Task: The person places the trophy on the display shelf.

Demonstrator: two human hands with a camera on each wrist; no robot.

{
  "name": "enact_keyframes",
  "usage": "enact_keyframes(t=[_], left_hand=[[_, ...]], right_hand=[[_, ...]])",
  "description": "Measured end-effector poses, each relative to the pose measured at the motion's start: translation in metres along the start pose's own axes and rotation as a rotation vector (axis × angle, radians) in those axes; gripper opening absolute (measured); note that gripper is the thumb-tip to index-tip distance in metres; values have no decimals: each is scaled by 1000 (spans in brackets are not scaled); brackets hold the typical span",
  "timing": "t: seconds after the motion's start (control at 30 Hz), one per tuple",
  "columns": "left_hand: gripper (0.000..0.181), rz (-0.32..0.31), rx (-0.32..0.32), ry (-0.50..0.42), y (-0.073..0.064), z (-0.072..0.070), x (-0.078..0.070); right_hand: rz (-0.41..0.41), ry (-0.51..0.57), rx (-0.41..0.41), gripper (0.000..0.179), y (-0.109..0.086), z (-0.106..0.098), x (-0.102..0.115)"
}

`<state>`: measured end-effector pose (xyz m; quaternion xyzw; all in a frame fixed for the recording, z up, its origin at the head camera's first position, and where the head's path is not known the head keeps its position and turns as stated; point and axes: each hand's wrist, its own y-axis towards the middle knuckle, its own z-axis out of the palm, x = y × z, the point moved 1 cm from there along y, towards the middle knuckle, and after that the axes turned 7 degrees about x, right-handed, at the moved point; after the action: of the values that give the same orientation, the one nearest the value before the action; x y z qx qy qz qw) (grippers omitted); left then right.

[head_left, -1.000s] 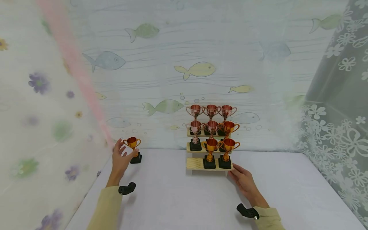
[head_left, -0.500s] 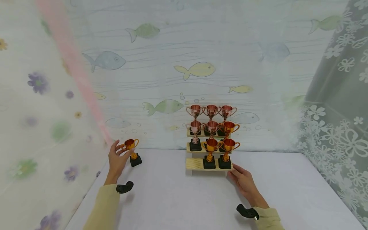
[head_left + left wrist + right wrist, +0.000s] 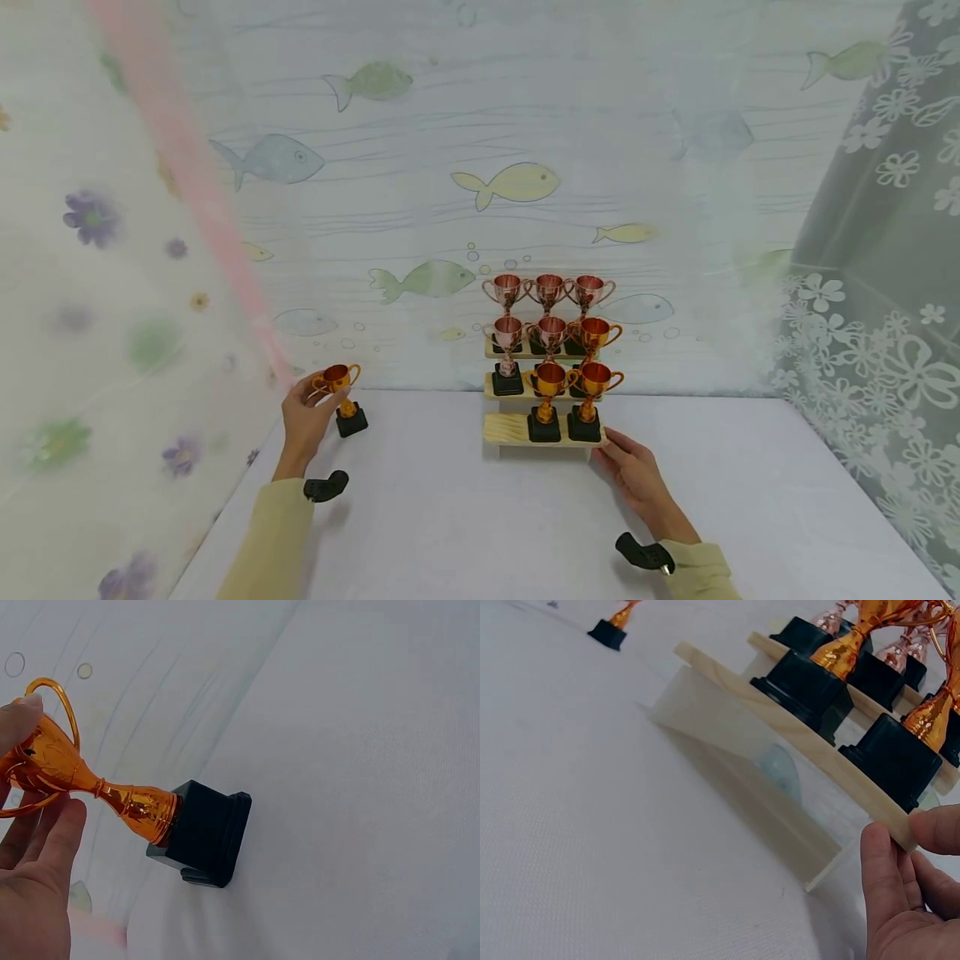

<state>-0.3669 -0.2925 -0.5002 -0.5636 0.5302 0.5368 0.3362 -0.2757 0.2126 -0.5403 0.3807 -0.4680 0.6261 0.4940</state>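
Note:
At the left of the head view, my left hand (image 3: 303, 427) holds a small gold trophy cup (image 3: 347, 409) by its bowl, thumb on one side and fingers on the other. The trophy leans a little; I cannot tell whether its black base (image 3: 202, 834) touches the table. My right hand (image 3: 639, 482) pinches the right end of the lowest step of a three-step wooden stand (image 3: 505, 428). Two gold trophies (image 3: 896, 757) stand on that step, at its middle and right, with bare wood to their left. Pink-copper trophies (image 3: 507, 335) and another gold trophy (image 3: 596, 335) fill the steps behind.
A white cloth covers the table (image 3: 450, 508). Behind it hangs a curtain printed with fish (image 3: 517, 182). Flowered cloth (image 3: 150, 342) bounds the left side, and lacy grey fabric (image 3: 892, 333) the right.
My left hand has closed on the gold trophy's bowl and tilted it, its base shifting slightly towards me. My right hand and the stand have kept their place.

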Motion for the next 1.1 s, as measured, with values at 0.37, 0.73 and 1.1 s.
enact_keyframes(t=[0.37, 0.73, 1.1], left_hand=[[54, -6, -16, 25, 5, 1, 1], [51, 39, -5, 33, 3, 7, -6], [51, 108, 98, 29, -11, 28, -32]], right_hand=[[-12, 0, -1, 53, 1, 1, -3], [-23, 0, -8, 53, 2, 0, -3], [-4, -8, -7, 53, -1, 1, 0]])
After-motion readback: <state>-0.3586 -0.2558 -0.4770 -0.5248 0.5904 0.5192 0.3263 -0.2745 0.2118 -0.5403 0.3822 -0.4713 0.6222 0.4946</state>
